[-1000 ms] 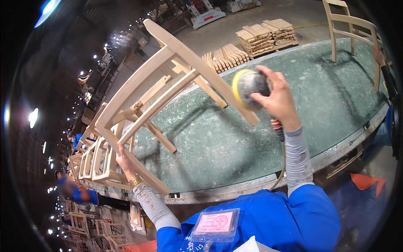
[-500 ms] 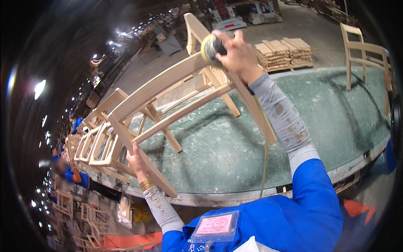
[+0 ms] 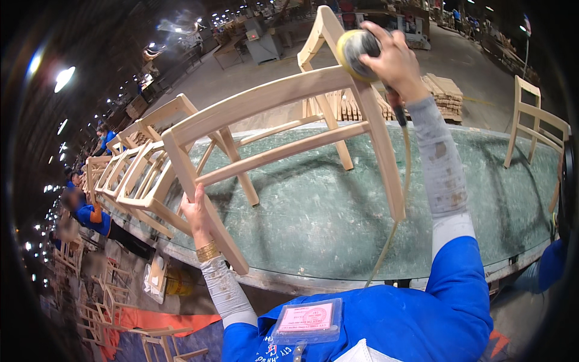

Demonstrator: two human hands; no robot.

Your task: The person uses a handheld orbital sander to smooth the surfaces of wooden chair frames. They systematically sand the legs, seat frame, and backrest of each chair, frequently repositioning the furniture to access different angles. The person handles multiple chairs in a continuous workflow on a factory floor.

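A bare wooden chair frame stands before me on a green-topped workbench. My left hand grips its near left leg just below the crossbar, fingers wrapped round the wood. Up at the far right, my right hand is closed over a round air sander with a yellow pad edge. The sander's pad is tilted against the outer side of the frame's upper right corner. A hose runs from the sander down to the bench's near edge.
More chair frames stand in a row at the left of the bench. Another chair stands at the right end. Stacked wooden pieces lie beyond the bench. A person in blue is at the left.
My right hand and the sander have shifted right, from the corner's top to its outer side. The view has turned a little. My left hand keeps its grip on the leg.
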